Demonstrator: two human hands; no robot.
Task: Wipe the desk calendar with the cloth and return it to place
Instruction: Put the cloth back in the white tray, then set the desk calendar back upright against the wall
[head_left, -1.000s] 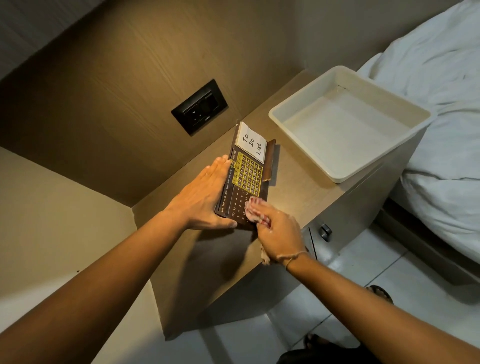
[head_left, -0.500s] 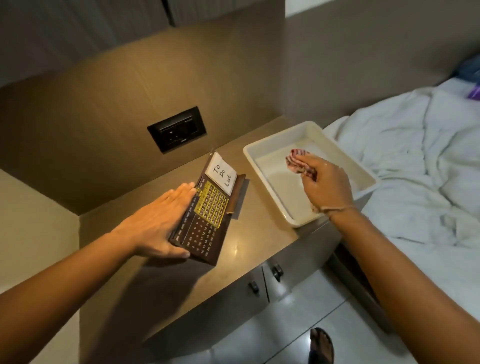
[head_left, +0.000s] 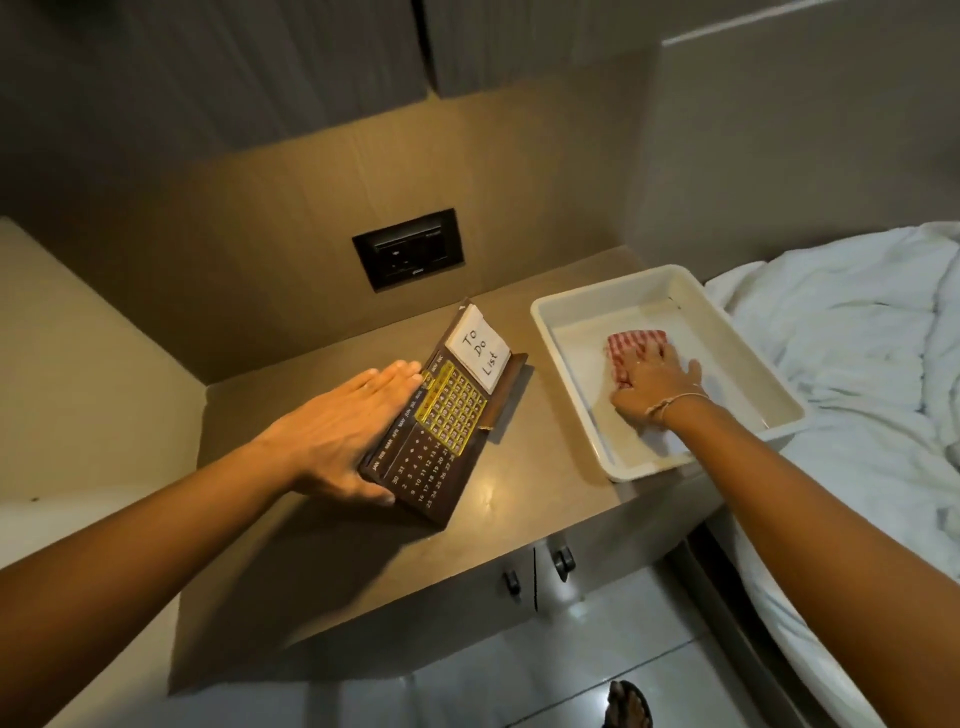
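Observation:
The dark brown desk calendar (head_left: 441, 423), with a yellow date frame and a white "To Do List" note, stands tilted on the bedside cabinet top (head_left: 519, 457). My left hand (head_left: 343, 431) lies flat along its left edge, thumb under the near corner, holding it up. The red-and-white striped cloth (head_left: 631, 345) lies inside the white tray (head_left: 769, 384) at the right. My right hand (head_left: 657, 382) rests palm down on the cloth, fingers spread over its near part.
A black wall socket (head_left: 408, 248) sits in the panel behind the calendar. A bed with a white duvet (head_left: 857, 364) borders the cabinet on the right. Two cabinet door knobs (head_left: 561, 561) face the tiled floor, where a sandalled foot (head_left: 626, 706) shows.
My right hand left the calendar's near corner, carried the cloth right over the tray, and now presses it flat on the tray's bottom. The left hand stayed on the calendar.

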